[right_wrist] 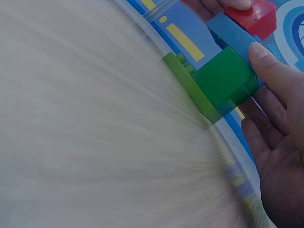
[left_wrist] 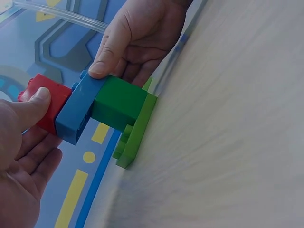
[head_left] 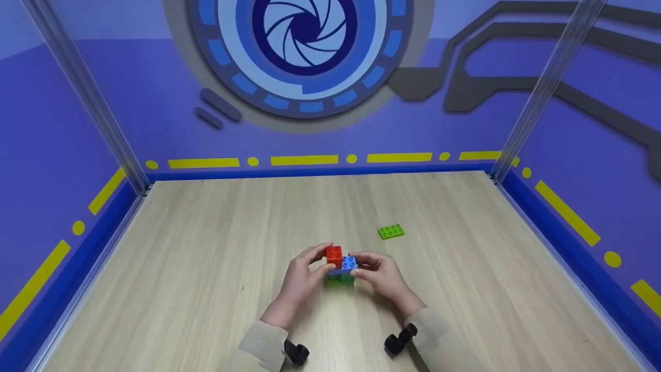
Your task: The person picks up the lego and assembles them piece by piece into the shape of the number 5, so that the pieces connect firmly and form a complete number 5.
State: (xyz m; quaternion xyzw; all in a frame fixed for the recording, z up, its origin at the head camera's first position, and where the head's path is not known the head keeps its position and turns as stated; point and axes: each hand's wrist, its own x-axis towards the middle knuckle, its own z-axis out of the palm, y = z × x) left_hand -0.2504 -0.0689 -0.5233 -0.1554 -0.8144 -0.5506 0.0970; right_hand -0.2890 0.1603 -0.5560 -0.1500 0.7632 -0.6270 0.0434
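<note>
A small stack of toy building bricks stands in front of me between both hands. On top, to the left, is a red brick (head_left: 334, 253), which my left hand (head_left: 301, 279) pinches between thumb and fingers. Under it lies a longer blue brick (left_wrist: 80, 109) with studs showing at its right end. My right hand (head_left: 386, 278) grips that right end, its thumb on the near side. Below the blue brick comes a dark green brick (right_wrist: 227, 78), set on a flat light green brick (left_wrist: 137, 135) at the table surface. The fingers partly hide the far side.
A separate flat lime-green brick (head_left: 391, 231) lies on the wooden table (head_left: 217, 248), beyond and right of the stack. Blue walls (head_left: 330, 139) with yellow markings enclose the back and sides. Clear corner posts (head_left: 532, 103) rise at the table's back corners.
</note>
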